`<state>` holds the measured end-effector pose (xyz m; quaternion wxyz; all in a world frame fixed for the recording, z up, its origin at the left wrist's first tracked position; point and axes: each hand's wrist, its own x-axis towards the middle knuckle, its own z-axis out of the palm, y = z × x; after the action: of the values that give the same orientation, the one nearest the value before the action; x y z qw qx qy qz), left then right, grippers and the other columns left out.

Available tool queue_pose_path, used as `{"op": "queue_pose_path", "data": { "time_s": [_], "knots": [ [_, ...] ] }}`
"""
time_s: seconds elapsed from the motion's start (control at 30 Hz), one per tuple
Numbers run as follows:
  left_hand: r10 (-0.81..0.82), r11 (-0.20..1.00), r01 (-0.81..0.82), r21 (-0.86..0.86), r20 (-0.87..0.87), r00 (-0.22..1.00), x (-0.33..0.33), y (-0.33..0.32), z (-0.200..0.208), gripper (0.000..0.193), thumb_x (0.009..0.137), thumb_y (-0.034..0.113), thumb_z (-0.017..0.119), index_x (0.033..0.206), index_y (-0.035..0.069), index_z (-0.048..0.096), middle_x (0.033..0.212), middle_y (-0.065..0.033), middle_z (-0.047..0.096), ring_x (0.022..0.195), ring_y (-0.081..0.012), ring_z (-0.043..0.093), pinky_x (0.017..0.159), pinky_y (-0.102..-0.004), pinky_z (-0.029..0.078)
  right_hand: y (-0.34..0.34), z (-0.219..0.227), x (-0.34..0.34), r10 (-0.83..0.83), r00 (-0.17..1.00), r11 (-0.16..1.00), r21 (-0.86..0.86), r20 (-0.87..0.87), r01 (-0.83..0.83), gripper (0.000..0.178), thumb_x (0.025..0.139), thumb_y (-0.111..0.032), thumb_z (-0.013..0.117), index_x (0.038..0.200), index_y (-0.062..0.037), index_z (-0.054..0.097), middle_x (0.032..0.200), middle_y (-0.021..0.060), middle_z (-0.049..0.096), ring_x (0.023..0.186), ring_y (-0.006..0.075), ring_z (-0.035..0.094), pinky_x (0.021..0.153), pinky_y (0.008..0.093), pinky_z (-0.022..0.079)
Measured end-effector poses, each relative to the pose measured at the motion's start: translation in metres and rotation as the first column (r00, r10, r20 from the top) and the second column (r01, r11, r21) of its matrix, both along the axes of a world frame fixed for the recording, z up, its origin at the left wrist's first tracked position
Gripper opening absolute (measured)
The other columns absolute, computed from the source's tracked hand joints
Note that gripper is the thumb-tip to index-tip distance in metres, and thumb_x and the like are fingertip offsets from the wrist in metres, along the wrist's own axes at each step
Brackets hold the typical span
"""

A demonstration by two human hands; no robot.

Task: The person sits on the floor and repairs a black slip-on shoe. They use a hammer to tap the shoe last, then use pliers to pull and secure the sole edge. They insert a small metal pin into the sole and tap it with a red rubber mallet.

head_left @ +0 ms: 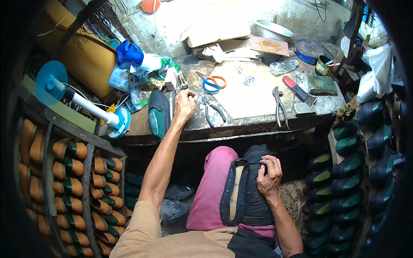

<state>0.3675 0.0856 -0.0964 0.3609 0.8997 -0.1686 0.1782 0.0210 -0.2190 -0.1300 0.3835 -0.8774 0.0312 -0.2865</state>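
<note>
Person reaching to the bench edge while holding a shoe upper on the knee.

The left hand [185, 104] is resting curled near the workbench [258, 122] front edge, between a green shoe last [158, 115] and pliers [214, 111]; what it is pinching cannot be told. The right hand [269, 175] is gripping the black shoe upper [246, 193], fingers pressed on it.

**Person's clothing, seen from the head camera**

Tan short-sleeved shirt, sleeve ending above the left elbow; both forearms bare. Pink trousers, the fabric faded and creased over the raised knee. Left hand [185, 104] and right hand [269, 175] bare: no gloves, rings or watch visible. Dark cloth at the waist, lower right; what it is cannot be told.
</note>
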Motion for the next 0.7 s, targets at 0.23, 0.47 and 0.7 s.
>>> {"op": "queue_pose_path", "data": {
  "time_s": [0.23, 0.47, 0.7],
  "knots": [
    [-0.005, 0.965, -0.054, 0.255, 0.226, 0.974, -0.072, -0.002, -0.023, 0.022, 0.099, 0.003, 0.064, 0.116, 0.0, 0.079, 0.117, -0.0209, 0.074, 0.114, -0.0441, 0.07, 0.104, -0.0548, 0.057, -0.003, -0.004, 0.001, 0.01, 1.0, 1.0, -0.023, 0.027, -0.01, 0.018, 0.087, 0.005, 0.068, 0.104, 0.003, 0.074, 0.115, 0.0199, 0.074, 0.106, 0.0423, 0.071, 0.095, 0.0513, 0.058],
    [-0.099, 0.967, 0.09, 0.238, 0.028, 0.995, -0.005, -0.01, -0.014, 0.034, 0.099, -0.001, 0.056, 0.127, 0.001, 0.076, 0.123, -0.0234, 0.075, 0.124, -0.0449, 0.071, 0.113, -0.053, 0.055, 0.002, 0.0, 0.003, 0.016, 0.999, 1.0, -0.024, 0.027, -0.016, 0.016, 0.088, 0.005, 0.068, 0.103, 0.0031, 0.073, 0.114, 0.0202, 0.074, 0.105, 0.0421, 0.071, 0.095, 0.0514, 0.059],
    [0.083, 0.996, -0.08, -0.051, 0.068, 0.994, -0.067, -0.033, 0.0, 0.03, 0.103, 0.008, 0.064, 0.124, -0.004, 0.081, 0.11, -0.0258, 0.08, 0.109, -0.0444, 0.078, 0.099, -0.0503, 0.061, -0.003, -0.003, 0.0, -0.002, 1.0, 1.0, -0.01, 0.011, 0.002, 0.016, 0.087, 0.005, 0.068, 0.102, 0.0033, 0.073, 0.115, 0.0201, 0.074, 0.106, 0.042, 0.071, 0.095, 0.051, 0.058]
  ]
}}
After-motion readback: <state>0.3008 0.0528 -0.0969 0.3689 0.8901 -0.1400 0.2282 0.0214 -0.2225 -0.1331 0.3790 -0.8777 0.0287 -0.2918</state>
